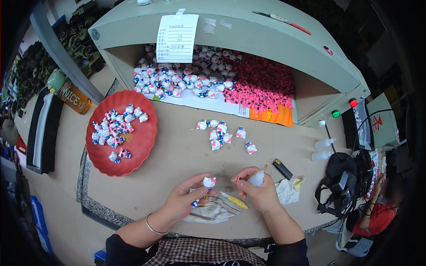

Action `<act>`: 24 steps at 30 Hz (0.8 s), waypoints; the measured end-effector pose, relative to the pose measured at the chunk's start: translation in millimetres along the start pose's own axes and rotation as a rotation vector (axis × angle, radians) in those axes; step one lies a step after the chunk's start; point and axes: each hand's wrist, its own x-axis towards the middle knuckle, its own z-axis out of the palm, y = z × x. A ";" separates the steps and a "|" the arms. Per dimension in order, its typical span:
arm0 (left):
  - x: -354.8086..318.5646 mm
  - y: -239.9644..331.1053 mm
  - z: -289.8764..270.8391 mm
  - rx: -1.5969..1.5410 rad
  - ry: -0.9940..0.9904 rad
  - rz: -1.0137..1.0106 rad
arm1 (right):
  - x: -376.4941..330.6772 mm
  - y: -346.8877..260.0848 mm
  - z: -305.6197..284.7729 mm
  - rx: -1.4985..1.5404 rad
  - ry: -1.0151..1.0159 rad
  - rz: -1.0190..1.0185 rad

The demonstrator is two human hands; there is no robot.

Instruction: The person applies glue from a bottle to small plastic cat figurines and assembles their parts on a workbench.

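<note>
My left hand (184, 199) holds a small white figurine (209, 181) with pink and blue details between thumb and fingers, just above a crumpled cloth (213, 210). My right hand (257, 188) grips a small translucent squeeze bottle (257, 178), its tip pointing up and to the right. A tiny pink piece sits pinched at that hand's fingertips, close to the figurine. A yellow-handled tool (236, 201) lies on the cloth between the hands. Several more white figurines (222, 133) lie loose on the brown tabletop beyond the hands.
A red round tray (142, 146) at left holds several figurines. A grey shelf box (248, 31) at the back contains piles of white figurines and pink pieces (262, 86), with a paper sheet taped on it. A lighter (282, 168), yellow rag (288, 189), squeeze bottles (323, 144) and a black bag (344, 181) sit at right.
</note>
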 end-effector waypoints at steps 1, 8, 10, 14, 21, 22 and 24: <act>-2.0 -0.4 -1.0 -0.003 -0.008 0.002 | -3.8 -0.9 5.7 0.006 -0.010 0.004; -0.8 -0.7 3.0 0.023 0.039 0.029 | -1.1 17.7 9.3 -0.413 0.141 -0.329; -2.1 1.2 4.0 0.098 0.020 0.026 | -1.8 20.8 8.3 -0.645 0.150 -0.486; -0.2 -0.9 2.2 0.118 0.039 0.048 | -10.4 15.2 20.5 -0.222 0.057 -0.231; 0.7 -2.9 3.3 0.256 0.011 0.159 | -9.4 18.6 39.8 -0.097 0.032 0.004; 0.4 -3.3 3.2 0.265 0.003 0.164 | -8.3 18.8 39.7 -0.097 0.033 0.005; 0.4 -3.9 1.5 0.268 -0.005 0.171 | -4.8 20.0 39.6 -0.122 0.040 0.034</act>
